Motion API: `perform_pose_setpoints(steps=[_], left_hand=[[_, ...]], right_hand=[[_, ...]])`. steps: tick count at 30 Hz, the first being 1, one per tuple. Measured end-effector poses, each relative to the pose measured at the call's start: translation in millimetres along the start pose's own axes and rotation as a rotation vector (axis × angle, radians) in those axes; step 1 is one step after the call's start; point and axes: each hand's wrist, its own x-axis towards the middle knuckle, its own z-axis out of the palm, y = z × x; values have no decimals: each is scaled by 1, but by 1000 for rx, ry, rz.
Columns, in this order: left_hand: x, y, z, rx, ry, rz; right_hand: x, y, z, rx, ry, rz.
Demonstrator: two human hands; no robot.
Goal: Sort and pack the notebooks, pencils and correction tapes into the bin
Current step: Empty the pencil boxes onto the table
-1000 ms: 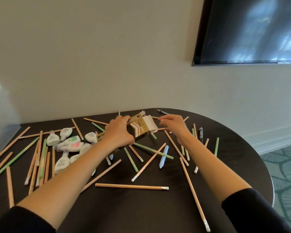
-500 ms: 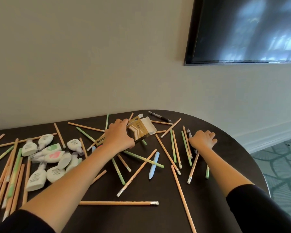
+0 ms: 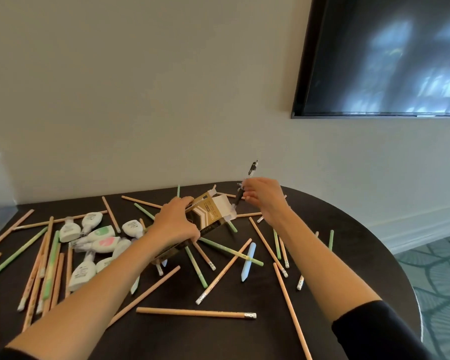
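pencils (image 3: 196, 313) lie scattered on the dark table (image 3: 244, 339) around both hands. left hand (image 3: 176, 223) clamps a tan box (image 3: 209, 213), its open end toward the right hand (image 3: 265, 201), which pinches a black pen (image 3: 252, 168) at that opening. correction tapes (image 3: 96, 235) cluster left of the left hand.

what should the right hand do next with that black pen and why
Probably slide the pen down into the box: the right hand pinches it, tilted, just above the box's open flap end, while the left hand grips the box.
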Motion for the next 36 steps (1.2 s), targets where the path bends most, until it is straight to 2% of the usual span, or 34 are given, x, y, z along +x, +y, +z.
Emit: perform_pose_setpoints(steps=[2,6,11,13,15,18,21,24,26,28,31,36], left_hand=[[-9,-7,-6,-52,-7,-14],[-32,-20,-25,-109,0,31],[-48,-27,-45,-148,61,68],[-51,-29,-53,-195,104,77],[-55,-31,-58,-223,138,103],[-59,-33,-62,-190,161,124],[-63,-39,-64,-182,167,106],[-69,-48,-69,-178,170,88],[-72,-54,-74,-165,174,70],[-74,-59,-77,-156,182,61],[-76,-61,-81,-146,201,50],[-78,-58,-84,-120,188,67]], right_hand=[[-11,-7,16,63,-75,-35],[-34,-16,51,70,-98,-86],[-46,-24,70,192,57,-174],[-49,-28,75,186,57,-161],[-56,-30,82,101,-43,-128],[-66,-31,93,-158,-200,-109],[-72,-35,100,-246,-314,-85],[-73,-36,103,-115,-261,-58],[-73,-36,104,41,-185,-93],[-73,-35,105,95,-166,-146],[-75,-32,110,-1,-198,-190],[-72,-23,123,-377,-324,-251]])
